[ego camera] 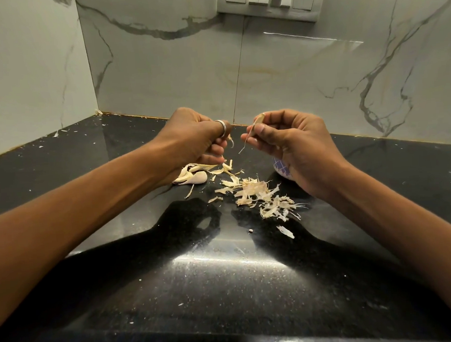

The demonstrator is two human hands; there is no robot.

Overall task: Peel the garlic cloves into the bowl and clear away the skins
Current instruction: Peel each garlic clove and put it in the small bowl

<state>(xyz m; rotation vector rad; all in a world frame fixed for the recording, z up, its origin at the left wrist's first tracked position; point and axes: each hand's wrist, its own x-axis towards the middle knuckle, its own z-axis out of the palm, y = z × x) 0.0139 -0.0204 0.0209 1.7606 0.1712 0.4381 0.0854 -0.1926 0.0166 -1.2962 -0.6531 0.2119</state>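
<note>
Glossy black worktop (pixel 225 288) meets veined marble walls (pixel 174 69). My right grip (pixel 296 151) pinches a pale garlic clove (pixel 259 120), left grip (pixel 194 136) a skin shred (pixel 231 142).

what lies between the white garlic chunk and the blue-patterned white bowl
Pale papery garlic skins lie scattered on the glossy black counter there, seen in the head view.

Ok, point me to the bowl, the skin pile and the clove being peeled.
bowl (pixel 281 168): head view, visible patterned wall.
skin pile (pixel 257 195): head view, heap's middle.
clove (pixel 259 120): head view, exposed upper tip.
</note>
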